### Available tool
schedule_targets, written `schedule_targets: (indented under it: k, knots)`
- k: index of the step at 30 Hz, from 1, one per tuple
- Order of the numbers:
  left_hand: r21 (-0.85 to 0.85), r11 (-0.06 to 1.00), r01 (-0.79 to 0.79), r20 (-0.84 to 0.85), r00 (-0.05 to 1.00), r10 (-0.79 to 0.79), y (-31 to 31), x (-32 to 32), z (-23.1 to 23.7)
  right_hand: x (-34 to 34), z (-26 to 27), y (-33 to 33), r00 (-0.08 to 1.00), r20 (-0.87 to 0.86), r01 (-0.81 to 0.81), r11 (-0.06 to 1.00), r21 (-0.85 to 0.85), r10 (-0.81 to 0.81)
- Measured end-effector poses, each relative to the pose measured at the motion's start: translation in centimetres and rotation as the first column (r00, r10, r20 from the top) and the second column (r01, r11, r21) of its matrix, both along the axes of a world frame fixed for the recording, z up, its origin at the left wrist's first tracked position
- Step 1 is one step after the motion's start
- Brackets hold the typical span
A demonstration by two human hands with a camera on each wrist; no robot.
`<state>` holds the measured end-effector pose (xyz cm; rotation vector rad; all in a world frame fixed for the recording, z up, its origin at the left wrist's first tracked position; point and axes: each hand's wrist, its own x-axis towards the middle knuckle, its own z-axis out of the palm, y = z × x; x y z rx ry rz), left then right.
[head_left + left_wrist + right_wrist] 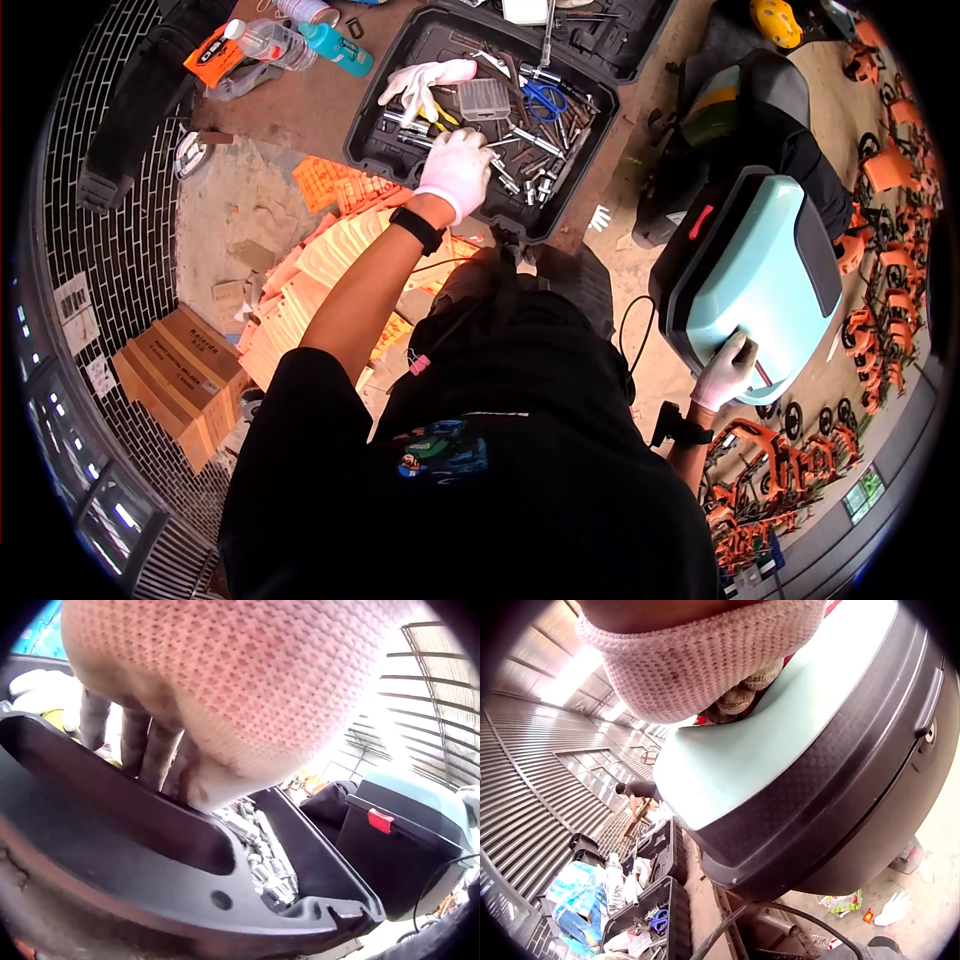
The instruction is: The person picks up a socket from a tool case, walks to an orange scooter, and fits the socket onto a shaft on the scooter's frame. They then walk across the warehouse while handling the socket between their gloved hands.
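Note:
My gloved left hand (pixel 457 172) reaches over the near edge of a black toolbox (pixel 520 228). Its fingers (pixel 154 750) point down behind the box's rim (pixel 112 840), their tips hidden, so anything touched there cannot be seen. Around it lie a white glove (pixel 425 82), yellow-handled pliers (pixel 440 118), a clear small box (pixel 484 100), blue-handled scissors (pixel 545 101) and several metal sockets (pixel 545 185). My gloved right hand (pixel 728 372) grips the edge of a light-blue and black case (pixel 765 270); its fingers (pixel 739 699) curl beside a red part of it.
Bottles (pixel 337 48) and an orange packet (pixel 213 57) stand at the back left. Orange parts (pixel 320 255) are heaped left of my body, near a cardboard box (pixel 185 375). A motor-scooter seat (pixel 775 85) is at the right, orange machines (pixel 890 260) beyond. A cable (pixel 810 919) hangs below the case.

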<state>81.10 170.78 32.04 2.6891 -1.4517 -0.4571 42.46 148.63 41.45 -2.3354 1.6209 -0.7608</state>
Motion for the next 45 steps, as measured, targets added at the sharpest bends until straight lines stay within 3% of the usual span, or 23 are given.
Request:
schedule_targets:
  k: [2,6,9,11,24,27,33,36,40,43,45]
  knots:
    - [-0.066,0.998,-0.017,0.086,0.996,0.023,0.6,0.8,0.1,0.2,0.2,0.1,1.0,0.004,0.003,1.0,0.016,-0.004]
    - [-0.283,0.95,-0.135,0.055,0.986,0.156,2.6,2.8,-0.5,0.5,0.5,0.2,1.0,-0.021,0.019,1.0,0.018,-0.018]
    - [-0.226,0.961,-0.161,0.031,0.985,0.172,3.1,2.7,0.4,0.3,0.3,0.3,1.0,-0.01,0.018,0.999,0.034,-0.018]
    - [-0.084,0.992,-0.097,-0.069,0.993,0.091,2.9,2.4,0.1,0.2,0.1,0.1,1.0,0.01,0.015,0.999,0.041,-0.015]
    - [-0.036,0.999,0.016,-0.076,0.997,-0.019,0.8,0.5,0.1,0.5,0.6,0.3,0.998,-0.033,0.062,0.997,0.054,-0.06]
    - [-0.101,0.995,0.005,-0.071,0.997,-0.012,0.4,-0.1,-0.6,0.3,0.4,0.2,0.998,-0.025,0.063,0.996,0.071,-0.061]
    - [-0.16,0.98,0.116,-0.203,0.968,-0.148,-2.9,-2.5,-1.0,0.6,0.5,0.3,0.998,-0.03,0.054,0.997,0.05,-0.052]
    - [-0.108,0.994,0.029,-0.263,0.963,-0.056,-4.7,-2.9,-1.4,0.8,0.7,0.4,0.997,-0.042,0.061,0.997,0.047,-0.06]
    - [-0.146,0.989,0.016,-0.269,0.962,-0.055,-6.3,-3.2,-1.1,1.0,0.9,0.6,0.996,-0.031,0.08,0.994,0.07,-0.078]
    - [0.008,0.995,0.096,-0.133,0.987,-0.094,-7.1,-3.1,-0.7,1.0,0.8,0.6,0.996,-0.03,0.085,0.994,0.072,-0.083]
    - [0.094,0.995,0.023,-0.043,0.999,-0.019,-7.5,-3.0,-1.7,0.8,0.7,0.4,0.996,-0.024,0.085,0.993,0.077,-0.084]
